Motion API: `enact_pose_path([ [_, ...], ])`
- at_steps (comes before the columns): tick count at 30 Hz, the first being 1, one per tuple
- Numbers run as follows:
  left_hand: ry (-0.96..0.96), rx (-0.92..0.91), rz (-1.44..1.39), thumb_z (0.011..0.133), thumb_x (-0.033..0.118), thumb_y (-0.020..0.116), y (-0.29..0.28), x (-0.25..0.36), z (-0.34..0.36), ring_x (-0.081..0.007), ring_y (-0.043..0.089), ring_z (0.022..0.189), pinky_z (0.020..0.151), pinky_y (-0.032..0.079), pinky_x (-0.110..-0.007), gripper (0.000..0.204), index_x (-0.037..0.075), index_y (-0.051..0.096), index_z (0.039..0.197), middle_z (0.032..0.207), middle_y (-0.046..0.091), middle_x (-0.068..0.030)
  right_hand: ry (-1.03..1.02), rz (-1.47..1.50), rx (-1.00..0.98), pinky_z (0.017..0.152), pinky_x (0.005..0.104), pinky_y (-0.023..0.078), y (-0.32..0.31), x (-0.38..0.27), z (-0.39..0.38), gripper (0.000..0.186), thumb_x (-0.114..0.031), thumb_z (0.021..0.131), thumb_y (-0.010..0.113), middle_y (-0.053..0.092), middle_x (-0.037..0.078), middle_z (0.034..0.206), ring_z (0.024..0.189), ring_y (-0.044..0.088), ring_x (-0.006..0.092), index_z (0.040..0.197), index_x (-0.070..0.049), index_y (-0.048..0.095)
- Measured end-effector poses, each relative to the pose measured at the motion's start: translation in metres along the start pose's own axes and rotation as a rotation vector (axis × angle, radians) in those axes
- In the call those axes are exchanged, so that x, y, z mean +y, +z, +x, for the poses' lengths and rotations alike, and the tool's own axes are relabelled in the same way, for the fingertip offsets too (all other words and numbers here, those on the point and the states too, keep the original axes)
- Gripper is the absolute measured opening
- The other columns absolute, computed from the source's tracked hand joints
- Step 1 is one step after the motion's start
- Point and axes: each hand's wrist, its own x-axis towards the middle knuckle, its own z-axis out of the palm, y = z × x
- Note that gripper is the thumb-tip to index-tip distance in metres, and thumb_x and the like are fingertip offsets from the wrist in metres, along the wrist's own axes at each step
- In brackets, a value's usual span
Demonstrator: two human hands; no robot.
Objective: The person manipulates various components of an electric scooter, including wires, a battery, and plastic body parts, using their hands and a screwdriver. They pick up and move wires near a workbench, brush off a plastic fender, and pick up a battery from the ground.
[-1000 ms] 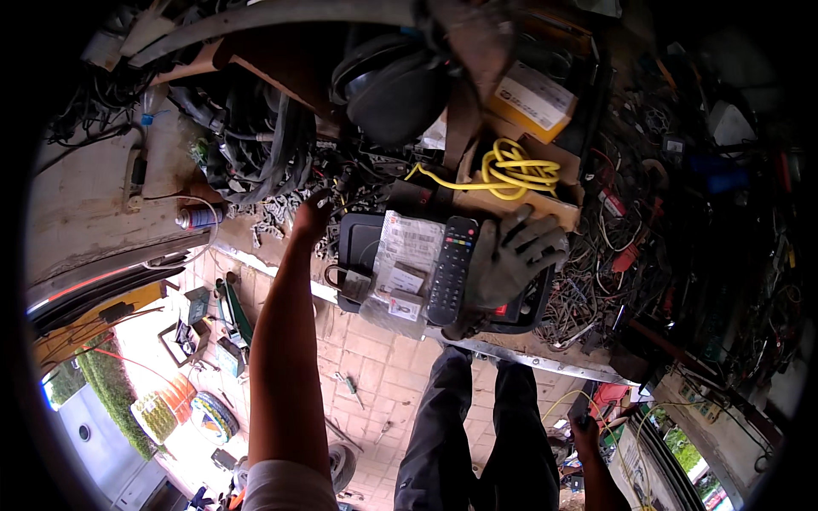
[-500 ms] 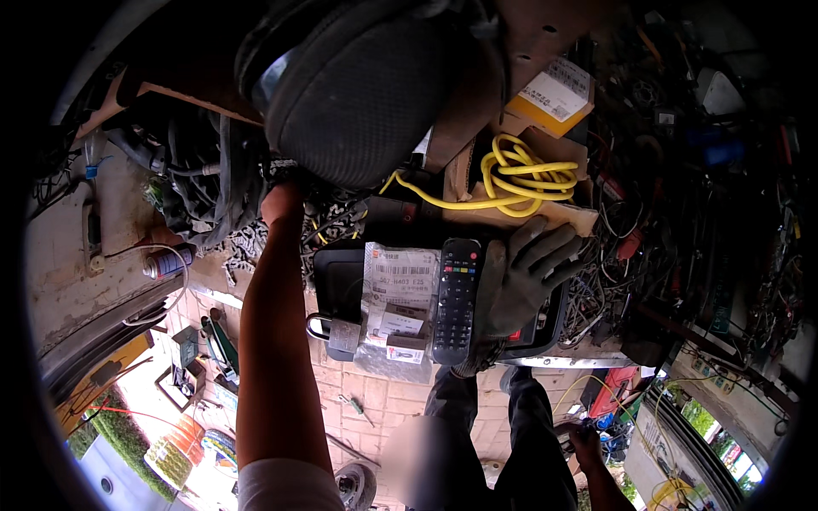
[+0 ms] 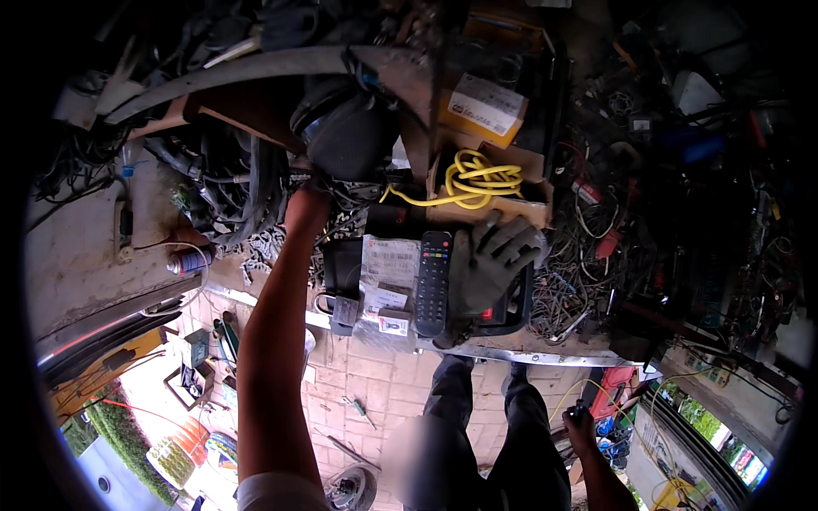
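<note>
My left hand [image 3: 307, 211] reaches to the back of the bench, at the lower edge of a rounded black textured case [image 3: 349, 140]. Its fingers look curled, but their tips and whatever they hold are hidden. Dark cables and loose metal hardware [image 3: 260, 255] surround it. Low at the right, my right hand [image 3: 583, 434] is closed around a small black object [image 3: 578, 414], too dark to name. Between them, a labelled plastic packet [image 3: 388, 277], a black remote control [image 3: 433, 283] and a grey work glove [image 3: 494, 268] lie on a black tray [image 3: 341, 266].
A padlock [image 3: 344, 312] lies by the packet. Coiled yellow cable [image 3: 481, 179] sits in an open cardboard box [image 3: 532, 209], with a yellow-and-white box [image 3: 481, 111] behind. Tangled wires [image 3: 562, 294] cover the right side. A spray can [image 3: 187, 261] stands left. A screwdriver [image 3: 358, 410] lies on the tiled floor.
The black case looks much smaller and farther from me. My left hand has shifted slightly right in the picture. My right hand has risen, bringing the small black object into clearer sight.
</note>
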Motion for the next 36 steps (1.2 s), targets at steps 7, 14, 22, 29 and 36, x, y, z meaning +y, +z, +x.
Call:
enact_pose_path([
  [7,0.007,-0.117,-0.236,0.084,0.024,0.057,-0.010,-0.094,-0.214,-0.0303,0.062,0.075,0.066,0.049,-0.035,0.029,-0.001,0.063,0.096,0.085,0.064,-0.0204,-0.150,0.590,0.116,0.054,0.0277,0.040,-0.110,-0.057,-0.037,0.015,-0.017,0.082,0.053,0.044,0.000,0.070,0.060,0.045,0.0112,0.093,-0.008,0.046],
  [14,-0.024,-0.451,-0.501,0.084,0.021,0.057,0.069,0.099,-0.398,-0.0266,0.062,0.076,0.065,0.049,-0.034,0.026,0.000,0.063,0.098,0.087,0.064,-0.0174,-0.950,0.644,0.435,0.061,0.0245,0.037,-0.292,-0.118,-0.144,0.023,-0.025,0.094,0.044,0.047,0.004,0.078,0.066,0.045,0.0118,0.105,-0.005,0.041],
  [22,0.248,-0.617,-0.458,0.085,0.017,0.056,0.064,0.278,-0.532,-0.0223,0.061,0.077,0.063,0.048,-0.032,0.024,0.000,0.063,0.100,0.088,0.064,-0.0141,-1.266,0.897,1.149,0.070,0.0215,0.042,-0.552,-0.062,-0.264,0.029,-0.013,0.089,0.055,0.054,0.003,0.091,0.080,0.049,0.0072,0.113,0.000,0.044],
  [29,0.095,-0.537,-0.525,0.085,0.013,0.056,0.050,0.261,-0.608,-0.0186,0.061,0.077,0.062,0.048,-0.030,0.022,0.001,0.062,0.102,0.090,0.064,-0.0112,-1.239,0.748,1.209,0.074,0.0306,0.046,-0.674,-0.069,-0.260,0.040,-0.023,0.085,0.062,0.060,0.014,0.094,0.082,0.058,0.0203,0.115,0.001,0.049],
  [36,-0.516,-0.221,-0.897,0.086,0.010,0.055,0.033,-0.007,-0.779,-0.0148,0.060,0.078,0.060,0.047,-0.029,0.022,0.001,0.062,0.104,0.091,0.064,-0.0083,-1.182,0.398,1.172,0.079,0.0342,0.047,-0.620,-0.188,-0.274,0.039,-0.028,0.088,0.058,0.061,0.015,0.102,0.086,0.060,0.0240,0.118,-0.003,0.054],
])
